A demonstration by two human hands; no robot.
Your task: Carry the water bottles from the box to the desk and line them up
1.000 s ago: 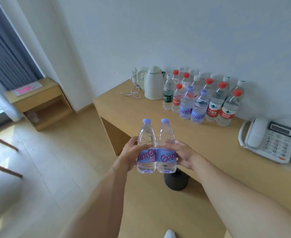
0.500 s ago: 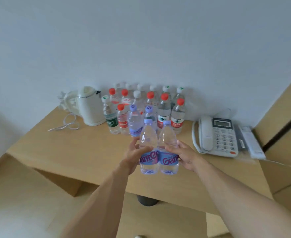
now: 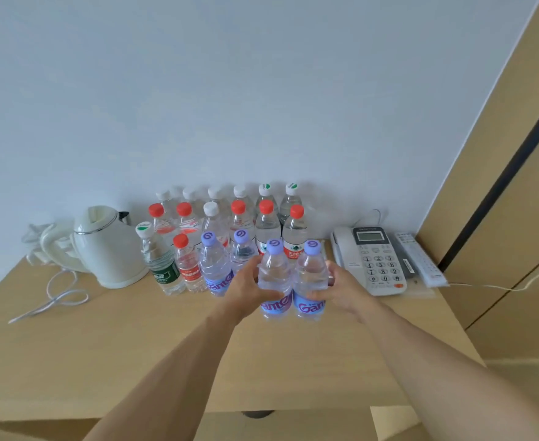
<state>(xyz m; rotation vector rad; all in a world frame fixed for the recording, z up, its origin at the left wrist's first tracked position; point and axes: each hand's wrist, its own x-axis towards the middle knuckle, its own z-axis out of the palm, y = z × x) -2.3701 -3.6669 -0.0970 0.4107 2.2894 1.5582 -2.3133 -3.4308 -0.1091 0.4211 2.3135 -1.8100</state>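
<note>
Two clear plastic water bottles with purple caps and purple labels [image 3: 290, 278] are held upright side by side at the centre of the frame, the left hand [image 3: 245, 286] gripping the left one and the right hand [image 3: 341, 288] the right one. Since a second ago they have been carried from beyond the pale wooden desk [image 3: 118, 345] to above it, just before the standing rows of bottles [image 3: 230, 230]. Their bases appear not yet set down, so placing seems imminent.
</note>
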